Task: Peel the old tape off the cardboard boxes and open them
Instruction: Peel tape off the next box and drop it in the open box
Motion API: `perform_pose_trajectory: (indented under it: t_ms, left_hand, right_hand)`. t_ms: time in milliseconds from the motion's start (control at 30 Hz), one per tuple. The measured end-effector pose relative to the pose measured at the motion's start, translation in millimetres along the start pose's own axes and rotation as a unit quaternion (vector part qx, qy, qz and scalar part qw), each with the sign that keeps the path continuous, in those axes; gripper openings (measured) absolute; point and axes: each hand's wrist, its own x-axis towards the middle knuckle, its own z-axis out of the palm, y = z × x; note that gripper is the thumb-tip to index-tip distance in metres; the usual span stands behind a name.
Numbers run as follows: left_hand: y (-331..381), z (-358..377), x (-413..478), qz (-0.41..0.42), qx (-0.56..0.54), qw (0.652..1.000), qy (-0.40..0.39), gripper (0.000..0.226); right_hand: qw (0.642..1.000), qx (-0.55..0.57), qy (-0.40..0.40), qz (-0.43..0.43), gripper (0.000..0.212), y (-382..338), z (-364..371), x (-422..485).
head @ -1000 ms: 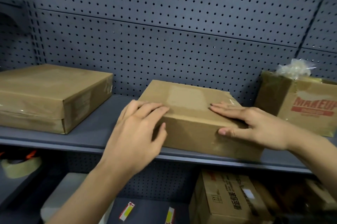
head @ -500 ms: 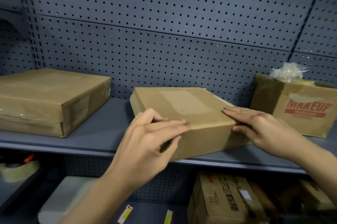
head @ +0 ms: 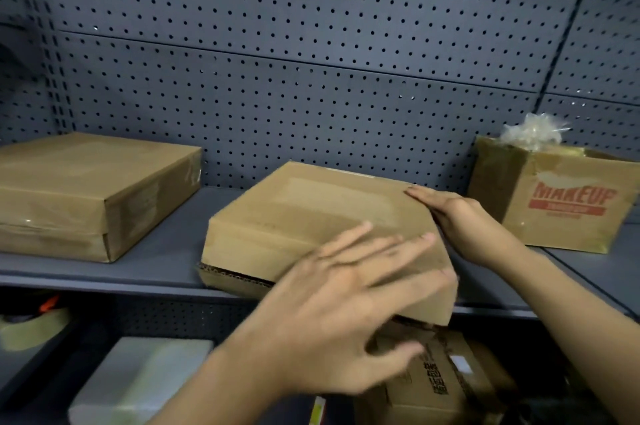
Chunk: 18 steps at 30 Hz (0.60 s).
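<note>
Head camera view of a grey pegboard wall (head: 311, 44) behind a grey metal shelf (head: 166, 251). On the left of the shelf lies a large flat box (head: 86, 189), closed and taped. At the middle sits the middle cardboard box (head: 311, 210), turned at an angle, its near right corner past the shelf's front edge. A wide, pale strip of old tape (head: 311, 189) crosses its top. At the far right stands a carton printed MAKEUP (head: 554, 217).

The left hand (head: 346, 314), blurred, lies over the middle box's front face near that overhanging corner. Its fingers are spread and straight and its thumb is below the corner, so the grip is loose and not curled round anything. The right hand (head: 464, 220) lies flat against the box's right edge with straight fingers, its grip likewise open. The box sits between the two hands.

Below the shelf are a printed carton (head: 443, 386), a pale box (head: 138, 376) and a tape roll (head: 31, 331). A crumpled wad of clear tape (head: 531, 132) sits on the MAKEUP carton.
</note>
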Motion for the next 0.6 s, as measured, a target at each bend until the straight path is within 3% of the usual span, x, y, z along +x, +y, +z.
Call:
perform_pose_trajectory:
  t_ms: [133,233,400,600]
  left_hand:
    - [-38.3,-9.2,-24.9,-0.077,0.112,0.990,-0.043,0.081]
    - [-59.4,-13.4,-39.0,-0.139,0.142,0.979,-0.047,0.079]
    - [-57.1,-6.4,-37.4,-0.175,0.166,0.971,-0.014,0.069]
    - [-44.4,-3.5,-27.2,-0.181,0.184,0.966,-0.007,0.067]
  right_hand:
    - [0.998,-0.019,-0.044,0.038,0.059,18.1,9.2,18.1]
    - [0.995,-0.004,-0.058,0.085,0.069,21.0,11.3,15.1]
    - [0.968,0.196,0.040,0.154,0.061,-18.4,-1.5,-26.6]
    - [0.932,0.329,-0.002,0.155,0.075,-53.4,-28.0,-92.2]
